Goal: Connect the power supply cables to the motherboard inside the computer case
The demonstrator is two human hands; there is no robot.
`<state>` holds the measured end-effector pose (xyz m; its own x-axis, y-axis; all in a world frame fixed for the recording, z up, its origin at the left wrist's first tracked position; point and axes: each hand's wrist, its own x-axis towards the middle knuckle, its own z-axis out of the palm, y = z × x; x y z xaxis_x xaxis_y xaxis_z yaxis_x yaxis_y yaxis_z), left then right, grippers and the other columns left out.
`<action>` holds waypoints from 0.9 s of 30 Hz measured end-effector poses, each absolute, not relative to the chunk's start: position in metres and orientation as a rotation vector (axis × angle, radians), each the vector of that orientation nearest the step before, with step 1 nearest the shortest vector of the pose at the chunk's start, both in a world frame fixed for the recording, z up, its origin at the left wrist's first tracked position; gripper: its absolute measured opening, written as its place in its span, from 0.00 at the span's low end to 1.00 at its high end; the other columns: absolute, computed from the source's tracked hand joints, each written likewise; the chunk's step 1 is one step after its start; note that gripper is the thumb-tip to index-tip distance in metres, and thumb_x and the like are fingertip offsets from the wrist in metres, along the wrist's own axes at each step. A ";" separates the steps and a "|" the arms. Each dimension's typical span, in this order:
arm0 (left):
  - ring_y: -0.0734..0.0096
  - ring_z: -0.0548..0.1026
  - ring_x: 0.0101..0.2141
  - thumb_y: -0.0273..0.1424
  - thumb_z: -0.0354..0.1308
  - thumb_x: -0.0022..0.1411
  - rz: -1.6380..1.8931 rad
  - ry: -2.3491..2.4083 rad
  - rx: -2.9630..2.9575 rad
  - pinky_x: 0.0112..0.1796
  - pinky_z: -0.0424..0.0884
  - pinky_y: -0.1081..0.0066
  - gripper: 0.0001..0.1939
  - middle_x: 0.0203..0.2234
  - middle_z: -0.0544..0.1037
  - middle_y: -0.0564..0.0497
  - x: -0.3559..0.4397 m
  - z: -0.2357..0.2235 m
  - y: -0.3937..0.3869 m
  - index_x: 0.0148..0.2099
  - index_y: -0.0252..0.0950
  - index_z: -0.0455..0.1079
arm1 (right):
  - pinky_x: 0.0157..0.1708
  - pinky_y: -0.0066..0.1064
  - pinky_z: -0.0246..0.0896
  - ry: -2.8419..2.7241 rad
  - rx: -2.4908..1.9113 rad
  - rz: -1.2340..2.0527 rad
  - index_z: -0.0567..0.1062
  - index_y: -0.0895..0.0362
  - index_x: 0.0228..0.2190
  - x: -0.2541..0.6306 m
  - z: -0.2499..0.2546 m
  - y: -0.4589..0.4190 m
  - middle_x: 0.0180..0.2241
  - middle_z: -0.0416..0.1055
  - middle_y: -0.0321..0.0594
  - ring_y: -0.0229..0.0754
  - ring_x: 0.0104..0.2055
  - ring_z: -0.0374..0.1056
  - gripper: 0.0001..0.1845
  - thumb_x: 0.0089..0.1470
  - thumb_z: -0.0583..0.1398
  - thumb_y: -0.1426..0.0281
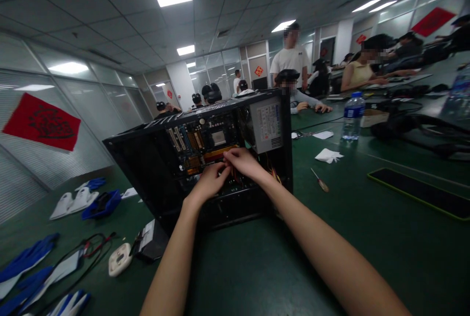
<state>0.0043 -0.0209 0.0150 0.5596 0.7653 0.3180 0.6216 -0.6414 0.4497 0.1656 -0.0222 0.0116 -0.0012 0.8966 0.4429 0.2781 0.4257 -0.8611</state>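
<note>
An open black computer case (141, 174) stands on the table with its inside facing me. Within it are a motherboard (194, 135), a pale square processor (219, 137) and a grey power supply (267, 123). Both hands reach inside, just below the yellow memory slots (219, 152). My left hand (212, 179) has its fingers curled in at the board's lower edge. Beside it, my right hand (240, 160) is pinched, its fingertips touching or nearly touching the left ones. What the fingertips hold, if anything, is too small and dark to make out. Coloured wires (273, 175) hang beneath the power supply.
A screwdriver (320, 180), white tissue (329, 155), water bottle (353, 116) and black mat with a green edge (418, 191) lie to the right. Leftward are blue gloves (27, 259), a blue tray (102, 204), a white device (120, 259) and cables. Other people sit behind.
</note>
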 end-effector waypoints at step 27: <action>0.69 0.73 0.28 0.50 0.58 0.61 0.455 1.028 2.357 0.30 0.71 0.74 0.22 0.31 0.81 0.49 -0.075 0.119 -0.102 0.39 0.38 0.80 | 0.45 0.34 0.66 -1.680 -0.884 0.634 0.77 0.60 0.37 0.157 0.043 -0.067 0.37 0.78 0.43 0.42 0.41 0.74 0.13 0.64 0.57 0.65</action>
<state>-0.0754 -0.1023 0.1192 0.6547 0.7501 0.0938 0.5738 -0.5738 0.5844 0.1573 -0.0667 0.0428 -0.1415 0.8133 0.5644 0.2375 0.5813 -0.7782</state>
